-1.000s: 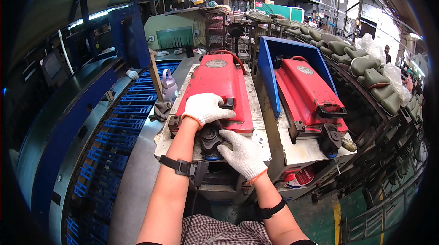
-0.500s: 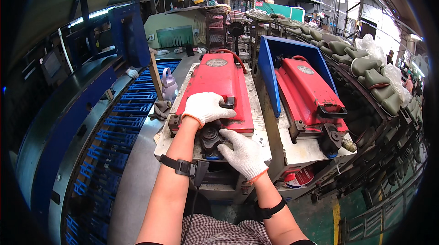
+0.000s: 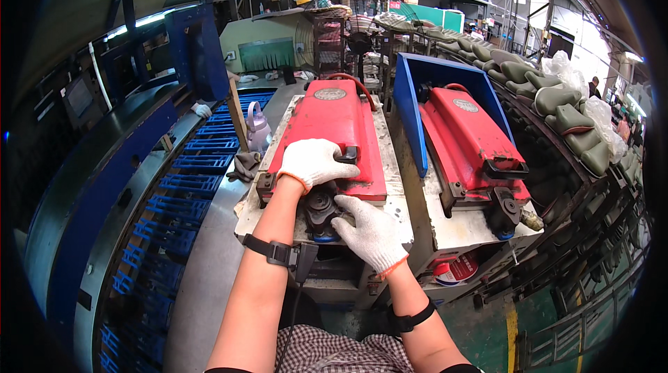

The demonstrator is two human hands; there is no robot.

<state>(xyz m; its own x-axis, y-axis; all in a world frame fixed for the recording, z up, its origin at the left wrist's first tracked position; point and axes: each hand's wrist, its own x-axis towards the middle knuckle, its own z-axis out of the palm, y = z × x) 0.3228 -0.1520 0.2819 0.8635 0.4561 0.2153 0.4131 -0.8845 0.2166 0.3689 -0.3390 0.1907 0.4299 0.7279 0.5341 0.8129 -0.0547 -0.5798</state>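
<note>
My left hand (image 3: 313,163), in a white knit glove, lies over the front of a red machine cover (image 3: 323,119). Its fingers are closed around a black handle (image 3: 347,156), of which only the right end shows. My right hand (image 3: 372,234), gloved the same way, is at the right side of a black clamp (image 3: 321,207) on the cover's front edge. Its thumb and forefinger are spread beside the clamp, at or close to touching it. The palm side of both hands is hidden.
A second red cover (image 3: 470,129) with a blue hood (image 3: 407,112) stands to the right. Left are a lilac bottle (image 3: 258,128), dark gloves (image 3: 245,165) and a conveyor with blue slats (image 3: 182,195). Olive padded pieces (image 3: 557,100) fill racks at the far right.
Almost nothing differs. Both hands keep their places at the handle and the clamp.
</note>
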